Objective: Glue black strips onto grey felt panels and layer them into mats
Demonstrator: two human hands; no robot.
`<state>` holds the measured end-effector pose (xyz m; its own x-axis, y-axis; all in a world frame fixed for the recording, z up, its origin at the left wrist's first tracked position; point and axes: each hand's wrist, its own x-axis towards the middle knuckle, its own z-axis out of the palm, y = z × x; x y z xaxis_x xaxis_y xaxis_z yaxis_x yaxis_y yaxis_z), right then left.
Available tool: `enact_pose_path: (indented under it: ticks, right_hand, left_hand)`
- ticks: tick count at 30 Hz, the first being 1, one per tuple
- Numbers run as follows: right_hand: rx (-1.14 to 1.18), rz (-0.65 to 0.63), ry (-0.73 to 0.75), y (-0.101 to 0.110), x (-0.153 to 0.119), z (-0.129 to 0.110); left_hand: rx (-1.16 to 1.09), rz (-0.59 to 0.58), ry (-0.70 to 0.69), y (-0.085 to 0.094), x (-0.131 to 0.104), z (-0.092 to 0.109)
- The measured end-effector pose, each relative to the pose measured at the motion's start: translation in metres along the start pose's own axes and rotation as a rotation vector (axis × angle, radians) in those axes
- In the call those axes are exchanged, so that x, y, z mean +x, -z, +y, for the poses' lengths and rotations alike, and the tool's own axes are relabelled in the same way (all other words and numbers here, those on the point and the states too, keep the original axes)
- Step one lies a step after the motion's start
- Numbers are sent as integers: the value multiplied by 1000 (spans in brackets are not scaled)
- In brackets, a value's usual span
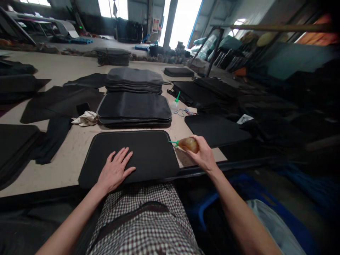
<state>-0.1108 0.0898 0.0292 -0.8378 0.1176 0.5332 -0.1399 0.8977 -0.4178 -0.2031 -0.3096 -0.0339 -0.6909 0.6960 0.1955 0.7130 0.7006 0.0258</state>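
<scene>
A black rounded-corner panel [143,156] lies flat at the table's front edge, a pale line running along its far border. My left hand [117,169] rests on its left part, fingers spread and palm down. In my right hand [203,154] is a squeeze bottle [189,144] of amber liquid, held on its side. Its thin green nozzle points left, and the tip is at the panel's right edge near the far corner; whether it touches I cannot tell. My right fingers are wrapped round the bottle's body.
Behind the panel stand two stacks of similar black panels, a nearer stack [135,108] and a farther stack [134,79]. A second green-tipped bottle [174,106] stands to their right. A crumpled white cloth [86,118] lies left. More dark sheets [216,129] cover the right side.
</scene>
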Motion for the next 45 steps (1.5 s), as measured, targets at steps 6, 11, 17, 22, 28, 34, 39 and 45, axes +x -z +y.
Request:
enact_pose_path:
  ticks: [6, 11, 17, 22, 28, 34, 39, 45]
  right_hand:
    - [50, -70, -74, 38, -50, -15]
    - [106, -60, -183, 57, -99, -31]
    - [182, -5, -335, 51, -144, -48]
    - [323, -9, -390, 22, -157, -70]
    - [442, -100, -324, -13, -141, -99]
    - [507, -169, -172, -47, -111, -134]
    - [560, -247, -62, -73, -83, -163]
    - [627, -318, 100, -108, -49, -201]
  left_hand:
    - [-14, -19, 3, 1, 0, 0]
    - [-28, -28, -5, 2, 0, 0]
    - [-41, -43, -2, 0, 0, -2]
    - [-76, -71, -1, 2, -1, -7]
    - [-339, -75, 86, 9, -3, -17]
    - [-776, -33, 198, 21, 0, -34]
    - [-1012, -90, 253, 39, 2, -52]
    - [-1078, -238, 175, 54, 10, -71]
